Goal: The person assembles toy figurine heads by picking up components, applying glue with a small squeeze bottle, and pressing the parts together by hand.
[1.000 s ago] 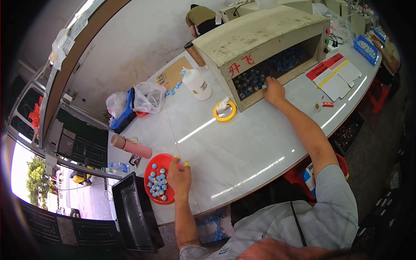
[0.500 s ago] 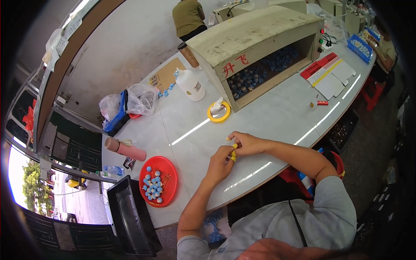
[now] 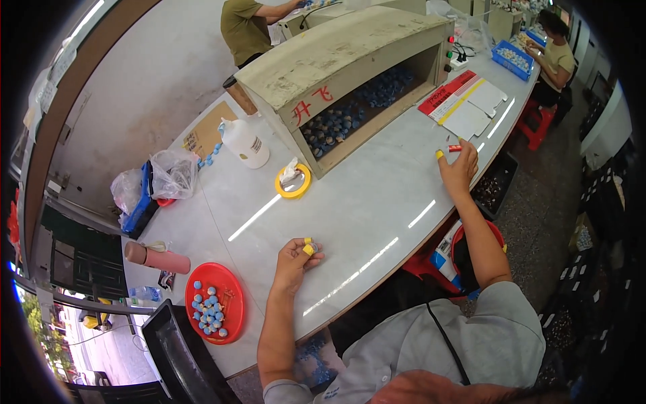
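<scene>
My left hand (image 3: 293,264) is over the near middle of the table. Yellow wraps cover its thumb and a fingertip, which are pinched together; whatever lies between them is too small to make out. Out to the right, my right hand (image 3: 459,170) reaches over the table near its edge. Its thumb, with a yellow tip, stands apart from the fingers. A small red cylinder-shaped piece (image 3: 454,148) lies between that thumb and the fingers; I cannot tell if they touch it. Left of my left hand is a red round tray (image 3: 232,296) with several blue-and-white balls (image 3: 210,311).
A beige metal box machine (image 3: 343,60) with blue pieces inside stands at the back. Nearby are a yellow tape roll (image 3: 293,191), a white bottle (image 3: 243,143) and a flattened carton (image 3: 464,111). A pink flask (image 3: 165,260) stands left, above a black bin (image 3: 176,350). Two people sit or stand farther back.
My hands have come apart from each other. The right hand has moved far right to the small red piece; the left stays pinched near the table's middle. The whole view has shifted.
</scene>
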The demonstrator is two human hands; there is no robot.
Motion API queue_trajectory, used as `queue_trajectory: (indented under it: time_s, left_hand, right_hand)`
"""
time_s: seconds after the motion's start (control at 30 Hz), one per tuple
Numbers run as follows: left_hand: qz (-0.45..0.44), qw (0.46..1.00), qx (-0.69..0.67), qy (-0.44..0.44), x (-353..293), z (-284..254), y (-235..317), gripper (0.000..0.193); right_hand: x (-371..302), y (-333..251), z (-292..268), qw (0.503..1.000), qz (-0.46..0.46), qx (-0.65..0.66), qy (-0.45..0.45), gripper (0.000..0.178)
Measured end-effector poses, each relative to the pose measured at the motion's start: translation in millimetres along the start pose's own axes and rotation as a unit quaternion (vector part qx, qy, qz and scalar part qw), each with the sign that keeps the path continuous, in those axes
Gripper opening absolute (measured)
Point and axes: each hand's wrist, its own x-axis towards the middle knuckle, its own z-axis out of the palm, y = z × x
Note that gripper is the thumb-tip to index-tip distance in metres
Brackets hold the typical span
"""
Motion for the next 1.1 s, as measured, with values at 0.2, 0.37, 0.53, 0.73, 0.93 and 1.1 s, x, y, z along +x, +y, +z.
queue_trajectory:
  time_s: [0.2, 0.37, 0.53, 0.73, 0.93, 1.1]
  left_hand:
    - [-0.026, 0.999, 0.044, 0.012, -0.4, -5.2, -4.2, 0.032]
    - [0.000, 1.000, -0.027, -0.013, 1.2, 2.2, -3.1, 0.039]
    - [0.002, 0.999, -0.047, -0.022, 0.8, -11.1, -7.6, 0.036]
    - [-0.001, 0.999, -0.022, -0.023, 0.3, -13.0, -10.3, 0.036]
    - [-0.006, 0.999, -0.022, -0.042, -0.9, -10.3, -4.1, 0.034]
    - [-0.017, 0.999, -0.009, -0.048, -3.0, -8.3, -9.1, 0.034]
  right_hand:
    - [6.3, 17.2, 36.0, 0.984, -0.078, -0.122, -0.105, 0.042]
    - [-25.5, -66.0, 32.8, 0.843, 0.072, 0.394, -0.359, 0.026]
    - [-70.8, -169.7, 1.6, 0.751, -0.121, 0.393, -0.517, 0.027]
    - [-104.6, -200.1, -0.1, 0.689, -0.162, 0.417, -0.570, 0.028]
    - [-125.3, -189.7, 5.9, 0.692, -0.175, 0.523, -0.465, 0.025]
    - [-125.2, -185.6, 9.3, 0.688, -0.299, 0.526, -0.401, 0.019]
